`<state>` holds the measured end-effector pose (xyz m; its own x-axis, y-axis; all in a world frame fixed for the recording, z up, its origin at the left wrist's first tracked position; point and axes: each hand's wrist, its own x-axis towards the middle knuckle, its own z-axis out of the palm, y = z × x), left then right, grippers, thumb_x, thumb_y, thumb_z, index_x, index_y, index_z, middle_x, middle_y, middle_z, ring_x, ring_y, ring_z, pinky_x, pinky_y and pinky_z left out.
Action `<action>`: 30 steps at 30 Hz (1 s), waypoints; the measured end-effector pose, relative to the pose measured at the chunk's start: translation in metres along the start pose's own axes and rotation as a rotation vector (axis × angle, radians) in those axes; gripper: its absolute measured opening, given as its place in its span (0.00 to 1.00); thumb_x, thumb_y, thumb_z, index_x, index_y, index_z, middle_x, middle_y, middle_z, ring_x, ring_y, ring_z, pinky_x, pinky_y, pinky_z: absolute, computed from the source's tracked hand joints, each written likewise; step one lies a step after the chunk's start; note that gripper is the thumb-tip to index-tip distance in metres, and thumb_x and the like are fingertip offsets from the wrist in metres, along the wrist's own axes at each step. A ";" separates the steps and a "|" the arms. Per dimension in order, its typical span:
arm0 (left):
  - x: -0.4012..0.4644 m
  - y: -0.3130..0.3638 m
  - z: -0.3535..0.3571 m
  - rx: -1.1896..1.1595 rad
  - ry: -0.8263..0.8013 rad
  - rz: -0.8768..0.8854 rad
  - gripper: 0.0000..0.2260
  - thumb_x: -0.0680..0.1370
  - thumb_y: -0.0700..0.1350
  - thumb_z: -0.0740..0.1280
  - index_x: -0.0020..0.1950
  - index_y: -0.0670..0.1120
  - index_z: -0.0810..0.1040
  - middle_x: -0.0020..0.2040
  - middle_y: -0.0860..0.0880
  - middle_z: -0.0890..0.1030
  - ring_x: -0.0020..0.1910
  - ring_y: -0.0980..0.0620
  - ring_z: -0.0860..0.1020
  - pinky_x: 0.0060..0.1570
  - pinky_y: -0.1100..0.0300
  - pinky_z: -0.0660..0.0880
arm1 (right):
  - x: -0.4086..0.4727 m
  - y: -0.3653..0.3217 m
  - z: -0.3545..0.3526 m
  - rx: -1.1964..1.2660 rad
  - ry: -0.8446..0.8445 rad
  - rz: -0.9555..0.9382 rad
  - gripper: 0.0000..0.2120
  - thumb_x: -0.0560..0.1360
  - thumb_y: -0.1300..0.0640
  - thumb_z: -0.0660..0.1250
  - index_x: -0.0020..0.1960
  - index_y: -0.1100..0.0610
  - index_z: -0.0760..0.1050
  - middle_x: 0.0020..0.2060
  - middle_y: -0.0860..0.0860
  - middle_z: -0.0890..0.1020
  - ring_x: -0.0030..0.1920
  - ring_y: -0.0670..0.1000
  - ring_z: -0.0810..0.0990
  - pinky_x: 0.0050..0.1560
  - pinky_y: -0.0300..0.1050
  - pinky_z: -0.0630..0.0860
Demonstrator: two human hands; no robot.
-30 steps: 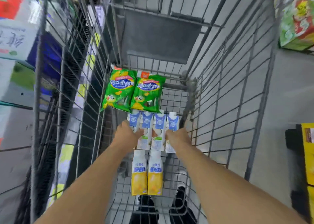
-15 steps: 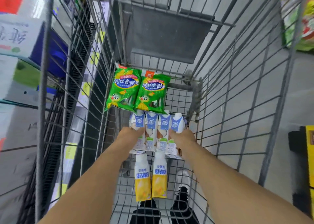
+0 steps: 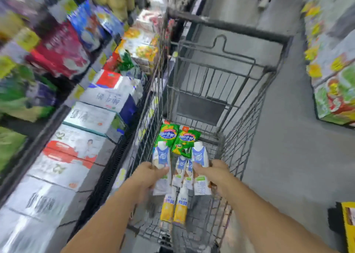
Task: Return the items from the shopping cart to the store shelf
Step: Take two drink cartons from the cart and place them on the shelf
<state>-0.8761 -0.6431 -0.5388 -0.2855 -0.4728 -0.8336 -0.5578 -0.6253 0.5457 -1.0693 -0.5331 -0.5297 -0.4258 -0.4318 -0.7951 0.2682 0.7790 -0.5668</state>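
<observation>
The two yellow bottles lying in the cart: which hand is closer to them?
Too close to call. The left hand and the right hand each hold a white-and-blue carton beyond the yellow bottles, one on either side.

Looking down into a wire shopping cart in a store aisle. Left hand wrapped around one blue-and-white drink carton, lifted upright above the cart floor; right hand wrapped around a matching carton, likewise raised. Between them, two more cartons lying on the cart bottom. Beyond, two green snack bags side by side; nearer, two yellow-and-white bottles lying together. To the left, store shelf stacked with boxed goods, heavily blurred.
</observation>
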 end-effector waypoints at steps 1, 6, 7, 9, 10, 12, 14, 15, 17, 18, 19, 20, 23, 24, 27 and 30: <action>-0.024 0.011 -0.006 -0.035 0.017 0.056 0.19 0.65 0.55 0.77 0.43 0.44 0.76 0.40 0.42 0.74 0.37 0.49 0.72 0.41 0.55 0.67 | -0.020 -0.014 -0.003 -0.007 -0.019 -0.050 0.08 0.74 0.59 0.74 0.48 0.61 0.78 0.37 0.52 0.81 0.35 0.50 0.79 0.31 0.35 0.75; -0.162 0.051 -0.035 -0.222 0.173 0.308 0.07 0.74 0.41 0.73 0.45 0.42 0.76 0.34 0.46 0.74 0.27 0.54 0.74 0.29 0.64 0.67 | -0.117 -0.079 0.004 -0.134 -0.140 -0.353 0.12 0.70 0.54 0.78 0.50 0.59 0.83 0.47 0.62 0.86 0.40 0.57 0.82 0.38 0.50 0.75; -0.189 0.051 -0.042 -0.246 0.216 0.359 0.08 0.74 0.42 0.74 0.44 0.43 0.76 0.35 0.45 0.73 0.29 0.52 0.74 0.30 0.62 0.67 | -0.141 -0.092 0.010 -0.154 -0.179 -0.408 0.10 0.70 0.54 0.78 0.48 0.58 0.82 0.46 0.62 0.86 0.40 0.57 0.81 0.38 0.50 0.73; -0.247 0.044 -0.059 -0.294 0.306 0.447 0.07 0.73 0.43 0.75 0.43 0.44 0.77 0.35 0.48 0.77 0.33 0.52 0.76 0.33 0.59 0.70 | -0.189 -0.113 0.029 -0.200 -0.282 -0.527 0.08 0.72 0.56 0.76 0.48 0.58 0.82 0.45 0.60 0.86 0.41 0.55 0.80 0.39 0.50 0.72; -0.276 0.037 -0.069 -0.311 0.366 0.475 0.06 0.74 0.42 0.74 0.43 0.45 0.77 0.35 0.50 0.78 0.33 0.53 0.77 0.33 0.60 0.71 | -0.213 -0.120 0.040 -0.227 -0.344 -0.580 0.08 0.73 0.56 0.76 0.49 0.59 0.82 0.46 0.60 0.86 0.41 0.56 0.81 0.39 0.50 0.72; -0.332 0.017 -0.090 -0.347 0.481 0.515 0.10 0.72 0.45 0.75 0.49 0.43 0.78 0.40 0.48 0.79 0.39 0.50 0.79 0.39 0.56 0.73 | -0.263 -0.130 0.067 -0.279 -0.448 -0.677 0.10 0.73 0.55 0.76 0.51 0.59 0.83 0.48 0.58 0.86 0.43 0.56 0.84 0.38 0.47 0.74; -0.385 -0.007 -0.112 -0.394 0.590 0.541 0.17 0.70 0.46 0.77 0.54 0.43 0.77 0.45 0.44 0.79 0.43 0.46 0.79 0.41 0.53 0.74 | -0.312 -0.134 0.098 -0.308 -0.540 -0.781 0.11 0.72 0.54 0.76 0.51 0.59 0.82 0.46 0.57 0.87 0.40 0.52 0.83 0.34 0.41 0.74; -0.408 -0.022 -0.125 -0.411 0.642 0.555 0.17 0.70 0.46 0.77 0.55 0.44 0.76 0.46 0.43 0.80 0.43 0.44 0.80 0.40 0.53 0.75 | -0.337 -0.134 0.114 -0.324 -0.577 -0.833 0.11 0.72 0.54 0.76 0.51 0.59 0.83 0.45 0.57 0.87 0.38 0.50 0.82 0.33 0.40 0.74; -0.454 -0.055 -0.150 -0.454 0.753 0.580 0.16 0.72 0.45 0.76 0.55 0.45 0.76 0.47 0.45 0.82 0.41 0.48 0.81 0.35 0.58 0.76 | -0.387 -0.131 0.148 -0.359 -0.658 -0.907 0.12 0.71 0.57 0.77 0.53 0.60 0.83 0.45 0.55 0.87 0.39 0.48 0.83 0.33 0.36 0.75; -0.477 -0.074 -0.161 -0.483 0.797 0.591 0.15 0.73 0.45 0.75 0.56 0.45 0.75 0.46 0.47 0.82 0.39 0.51 0.81 0.33 0.60 0.74 | -0.412 -0.127 0.165 -0.370 -0.710 -0.928 0.13 0.71 0.60 0.77 0.54 0.61 0.82 0.45 0.54 0.87 0.39 0.48 0.83 0.31 0.33 0.75; -0.499 -0.094 -0.171 -0.513 0.839 0.600 0.15 0.73 0.45 0.75 0.56 0.45 0.75 0.44 0.48 0.81 0.37 0.53 0.80 0.32 0.62 0.72 | -0.438 -0.121 0.182 -0.383 -0.756 -0.949 0.12 0.72 0.61 0.76 0.54 0.61 0.81 0.45 0.55 0.86 0.39 0.48 0.83 0.29 0.32 0.74; -0.520 -0.114 -0.181 -0.537 0.886 0.605 0.14 0.73 0.44 0.74 0.55 0.46 0.74 0.42 0.48 0.80 0.35 0.54 0.79 0.32 0.61 0.72 | -0.463 -0.113 0.200 -0.402 -0.802 -0.976 0.12 0.72 0.61 0.76 0.54 0.61 0.81 0.45 0.56 0.86 0.38 0.49 0.83 0.28 0.33 0.74; -0.586 -0.184 -0.204 -0.598 1.017 0.614 0.16 0.72 0.43 0.76 0.56 0.45 0.75 0.46 0.44 0.81 0.41 0.49 0.80 0.44 0.50 0.77 | -0.536 -0.076 0.260 -0.468 -0.919 -1.061 0.12 0.71 0.58 0.77 0.52 0.59 0.82 0.44 0.57 0.87 0.43 0.58 0.85 0.29 0.42 0.74; -0.610 -0.209 -0.211 -0.616 1.058 0.615 0.16 0.72 0.42 0.76 0.56 0.44 0.76 0.49 0.43 0.81 0.44 0.46 0.81 0.50 0.45 0.78 | -0.560 -0.061 0.282 -0.482 -0.960 -1.077 0.12 0.71 0.58 0.77 0.53 0.59 0.82 0.43 0.56 0.87 0.45 0.58 0.86 0.29 0.42 0.74; -0.674 -0.282 -0.235 -0.634 1.176 0.610 0.14 0.72 0.41 0.75 0.55 0.44 0.77 0.51 0.43 0.80 0.47 0.44 0.82 0.48 0.46 0.80 | -0.634 -0.011 0.343 -0.532 -1.079 -1.124 0.13 0.71 0.57 0.77 0.54 0.59 0.82 0.43 0.53 0.88 0.43 0.53 0.87 0.31 0.43 0.78; -0.735 -0.345 -0.261 -0.628 1.269 0.609 0.14 0.72 0.42 0.75 0.54 0.48 0.76 0.51 0.45 0.80 0.44 0.48 0.81 0.40 0.56 0.78 | -0.702 0.036 0.396 -0.561 -1.179 -1.153 0.12 0.72 0.55 0.77 0.54 0.57 0.82 0.42 0.50 0.88 0.43 0.55 0.87 0.39 0.50 0.82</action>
<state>-0.2703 -0.2414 -0.0920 0.6702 -0.7412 -0.0381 -0.1060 -0.1464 0.9835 -0.4183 -0.3819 -0.0771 0.7062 -0.7050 0.0659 -0.1099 -0.2010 -0.9734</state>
